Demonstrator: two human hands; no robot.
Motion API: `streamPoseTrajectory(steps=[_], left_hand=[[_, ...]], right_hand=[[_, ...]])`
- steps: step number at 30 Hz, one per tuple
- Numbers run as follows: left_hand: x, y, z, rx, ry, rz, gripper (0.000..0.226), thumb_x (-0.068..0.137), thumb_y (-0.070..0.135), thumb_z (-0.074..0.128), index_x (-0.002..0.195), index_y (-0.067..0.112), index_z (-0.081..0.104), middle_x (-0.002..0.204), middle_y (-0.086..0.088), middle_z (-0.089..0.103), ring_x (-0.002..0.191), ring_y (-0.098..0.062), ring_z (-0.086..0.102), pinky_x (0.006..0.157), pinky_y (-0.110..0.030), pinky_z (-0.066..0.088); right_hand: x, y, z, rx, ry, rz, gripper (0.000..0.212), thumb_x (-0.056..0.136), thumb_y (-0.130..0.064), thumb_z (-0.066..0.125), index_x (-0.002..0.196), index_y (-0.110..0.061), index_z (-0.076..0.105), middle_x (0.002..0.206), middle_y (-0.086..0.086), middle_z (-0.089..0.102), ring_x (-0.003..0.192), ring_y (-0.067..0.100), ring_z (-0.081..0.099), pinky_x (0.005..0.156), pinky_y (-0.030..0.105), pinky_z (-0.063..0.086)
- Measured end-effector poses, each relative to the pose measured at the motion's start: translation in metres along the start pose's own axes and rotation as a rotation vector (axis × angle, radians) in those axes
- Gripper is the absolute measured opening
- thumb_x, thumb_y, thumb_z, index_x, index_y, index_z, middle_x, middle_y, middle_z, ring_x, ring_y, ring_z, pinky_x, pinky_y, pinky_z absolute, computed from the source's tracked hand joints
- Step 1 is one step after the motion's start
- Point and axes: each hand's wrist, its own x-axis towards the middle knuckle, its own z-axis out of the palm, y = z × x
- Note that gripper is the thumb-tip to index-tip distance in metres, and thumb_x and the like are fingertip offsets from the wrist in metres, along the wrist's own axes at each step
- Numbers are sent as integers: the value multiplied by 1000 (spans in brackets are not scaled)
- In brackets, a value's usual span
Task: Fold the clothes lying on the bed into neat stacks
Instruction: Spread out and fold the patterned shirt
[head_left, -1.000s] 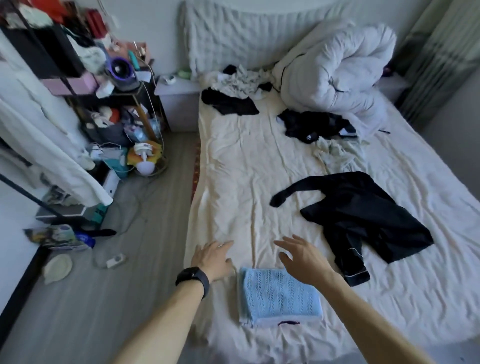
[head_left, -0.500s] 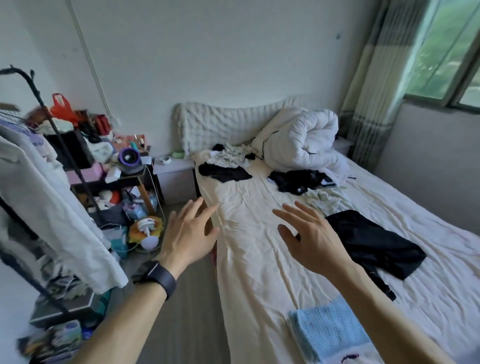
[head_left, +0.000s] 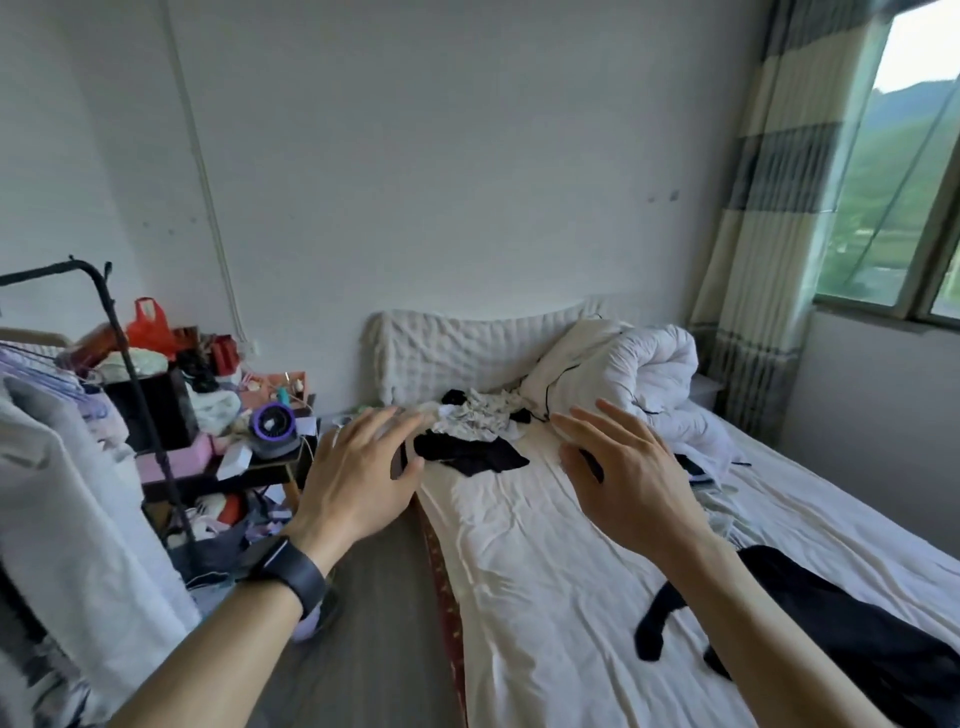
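Observation:
My left hand (head_left: 358, 467) and my right hand (head_left: 623, 467) are raised in the air over the bed (head_left: 545, 571), fingers spread, holding nothing. Between them, near the head of the bed, lies a black garment (head_left: 472, 453) with a crumpled white and grey garment (head_left: 480, 413) behind it. A large black garment (head_left: 852, 629) lies spread at the lower right, one sleeve reaching left; my right forearm hides part of it. More dark clothing (head_left: 693, 467) shows just past my right hand.
A rolled white duvet (head_left: 628, 374) fills the far right of the bed. Left of the bed stand a cluttered side table (head_left: 249, 462) with a purple fan (head_left: 272, 428) and a clothes rack (head_left: 130, 364) with hanging garments. A window (head_left: 904, 171) and curtain are at the right.
The view has tilted up from the near end of the bed toward its head. Both hands have risen, still holding nothing. The folded blue cloth has dropped out of sight.

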Motion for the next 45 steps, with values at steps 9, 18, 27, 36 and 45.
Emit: streamPoseTrajectory(steps=[9, 18, 27, 36, 45], left_hand=[[102, -113, 34, 12, -24, -40, 66, 88, 58, 30, 152, 40, 34, 156, 8, 37, 146, -18, 30, 117, -48, 29], [234, -260, 89, 20, -35, 4, 70, 84, 59, 26, 149, 39, 39, 152, 5, 44, 142, -18, 38, 112, -45, 35], [377, -331, 164, 9, -106, 95, 76, 81, 63, 12, 152, 43, 29, 158, 9, 35, 146, -15, 29, 117, -41, 26], [530, -363, 266, -43, -144, 145, 79, 79, 67, 11, 151, 43, 32, 157, 10, 36, 147, -15, 30, 116, -45, 28], [660, -390, 367, -124, -202, 108, 74, 82, 63, 18, 150, 41, 36, 154, 13, 40, 142, -13, 35, 112, -35, 30]], right_hand=[[117, 2, 100, -26, -23, 0, 47, 100, -47, 34, 133, -33, 64, 135, -10, 65, 139, 24, 49, 108, 46, 44], [232, -12, 237, -99, -53, 47, 48, 99, -50, 32, 132, -37, 64, 134, -14, 64, 138, 23, 50, 107, 47, 45], [320, 10, 334, -161, -9, 102, 46, 98, -45, 37, 128, -30, 69, 128, -13, 68, 133, 25, 55, 101, 49, 49], [418, 83, 445, -186, -22, 174, 48, 99, -48, 35, 129, -30, 67, 128, -13, 68, 134, 26, 55, 102, 47, 49], [516, 164, 557, -117, -97, 250, 48, 100, -47, 34, 131, -29, 66, 133, -10, 66, 137, 25, 51, 104, 51, 48]])
